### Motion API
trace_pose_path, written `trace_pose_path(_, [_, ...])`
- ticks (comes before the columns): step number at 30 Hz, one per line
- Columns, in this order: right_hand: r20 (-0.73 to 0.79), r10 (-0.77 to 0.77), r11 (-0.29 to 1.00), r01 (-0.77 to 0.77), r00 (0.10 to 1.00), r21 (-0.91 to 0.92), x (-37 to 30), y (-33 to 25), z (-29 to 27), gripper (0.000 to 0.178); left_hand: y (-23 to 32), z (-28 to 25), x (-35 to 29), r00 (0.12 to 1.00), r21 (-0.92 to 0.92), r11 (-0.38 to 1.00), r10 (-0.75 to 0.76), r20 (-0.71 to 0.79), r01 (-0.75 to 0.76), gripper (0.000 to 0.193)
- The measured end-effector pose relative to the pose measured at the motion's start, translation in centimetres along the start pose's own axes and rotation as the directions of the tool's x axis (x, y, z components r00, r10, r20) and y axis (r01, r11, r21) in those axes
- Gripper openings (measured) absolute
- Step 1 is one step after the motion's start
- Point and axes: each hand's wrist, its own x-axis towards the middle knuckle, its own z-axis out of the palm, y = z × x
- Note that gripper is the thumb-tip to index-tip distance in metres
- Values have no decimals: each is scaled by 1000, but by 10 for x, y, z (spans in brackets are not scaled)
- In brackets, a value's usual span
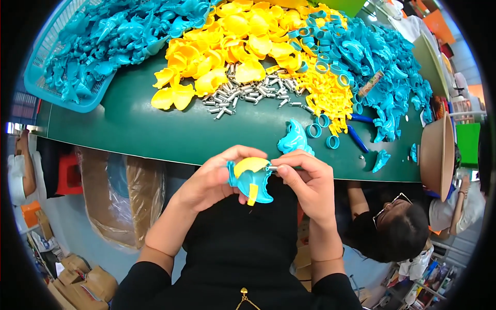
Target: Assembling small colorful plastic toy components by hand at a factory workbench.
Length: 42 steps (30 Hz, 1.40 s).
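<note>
In front of my body, near the table's front edge, my left hand grips a turquoise and yellow plastic toy part with a jagged, toothed edge. My right hand pinches a small silver spring between thumb and forefinger, at the upper right rim of the toy part; whether it sits inside the part is hard to make out. Just beyond my right hand lies a loose turquoise toy shell. Turquoise rings rest beside that shell.
Across the green table lie yellow shells, silver springs, small yellow pieces and turquoise parts. A turquoise basket stands far left, blue-handled pliers and a tan tub right. Another person sits at right.
</note>
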Motion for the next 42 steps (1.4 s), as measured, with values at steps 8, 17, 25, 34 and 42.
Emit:
trace_pose_path(8, [-120, -42, 997, 34, 992, -73, -23, 9, 18, 13, -21, 19, -1, 924, 258, 961, 188, -333, -102, 35])
trace_pose_path(17, [-114, -65, 998, 64, 991, -15, -24, 7, 19, 12, -21, 26, 2, 932, 148, 984, 140, -334, -95, 29])
trace_pose_path(25, [-178, -102, 994, 108, 979, 28, -7, 13, 25, 16, -27, 29, 5, 856, 182, 960, 272, -440, -212, 32])
trace_pose_path(34, [-203, -466, 648, 176, 861, -741, -12, -11, 39, 15, -26, 32, 0, 911, -41, 945, 300, -284, -324, 57])
trace_pose_path(42, [-214, -368, 681, 105, 905, -724, -2, 2, 45, 19, -42, 40, 10, 869, 234, 911, 398, -293, -338, 62])
